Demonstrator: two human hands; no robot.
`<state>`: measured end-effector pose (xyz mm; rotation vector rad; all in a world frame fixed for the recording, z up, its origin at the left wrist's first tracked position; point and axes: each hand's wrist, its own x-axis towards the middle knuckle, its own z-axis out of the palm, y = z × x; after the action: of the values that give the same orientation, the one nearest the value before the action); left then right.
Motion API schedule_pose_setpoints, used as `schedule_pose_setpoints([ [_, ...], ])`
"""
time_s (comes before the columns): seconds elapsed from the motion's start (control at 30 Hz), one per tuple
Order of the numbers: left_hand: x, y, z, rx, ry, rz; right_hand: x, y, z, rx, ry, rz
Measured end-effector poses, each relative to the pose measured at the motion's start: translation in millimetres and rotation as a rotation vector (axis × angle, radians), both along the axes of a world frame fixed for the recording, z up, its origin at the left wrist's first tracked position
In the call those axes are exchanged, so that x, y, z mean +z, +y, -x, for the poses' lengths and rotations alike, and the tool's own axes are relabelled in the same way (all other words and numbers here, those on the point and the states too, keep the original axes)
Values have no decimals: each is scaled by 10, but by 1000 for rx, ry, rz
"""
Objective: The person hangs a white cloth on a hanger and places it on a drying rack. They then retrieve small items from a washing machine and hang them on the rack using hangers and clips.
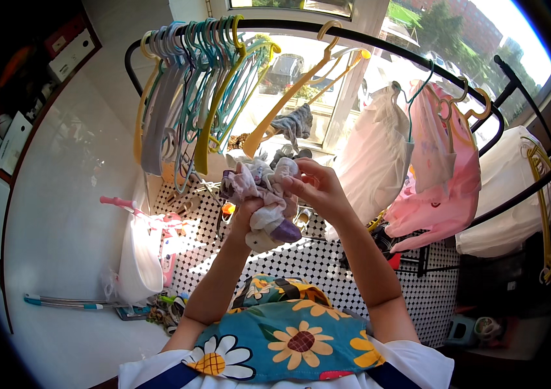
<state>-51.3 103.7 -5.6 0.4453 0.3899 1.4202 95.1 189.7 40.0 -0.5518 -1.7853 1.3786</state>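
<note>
In front of my chest, my left hand [244, 215] is closed round a bunch of small socks [264, 185] in white, pale pink and purple. One sock with a purple toe [284, 231] hangs down below the fist. My right hand [321, 187] pinches a white sock [285, 170] at the upper right of the bunch between thumb and fingers. Just beyond the hands, a yellow hanger [288, 97] hangs from the black rail [379, 40]. Grey knitted pieces [295, 123] show behind the bunch; how they hang is partly hidden.
Many hangers [204, 91] crowd the rail's left end. To the right hang a white tulle garment [373, 155] and a pink dress [447, 201]. A white basket [140, 259] stands at left on the black-and-white tiled floor [334, 269]. A teal stool [461, 329] sits at lower right.
</note>
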Motion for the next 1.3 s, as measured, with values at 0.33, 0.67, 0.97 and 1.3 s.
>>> schedule_pose_setpoints([
  [0.33, -236, -37, -84, -79, -132, -161, 162, -34, -316, -198, 401, 483],
  [0.67, -368, -212, -192, -131, 248, -54, 70, 69, -374, -126, 263, 326],
  [0.97, -379, -302, 23, -181, 199, 70, 76, 109, -551, -450, 467, 110],
  [1.3, -285, -182, -10, -50, 27, -151, 88, 671, -432, -760, 539, -81],
])
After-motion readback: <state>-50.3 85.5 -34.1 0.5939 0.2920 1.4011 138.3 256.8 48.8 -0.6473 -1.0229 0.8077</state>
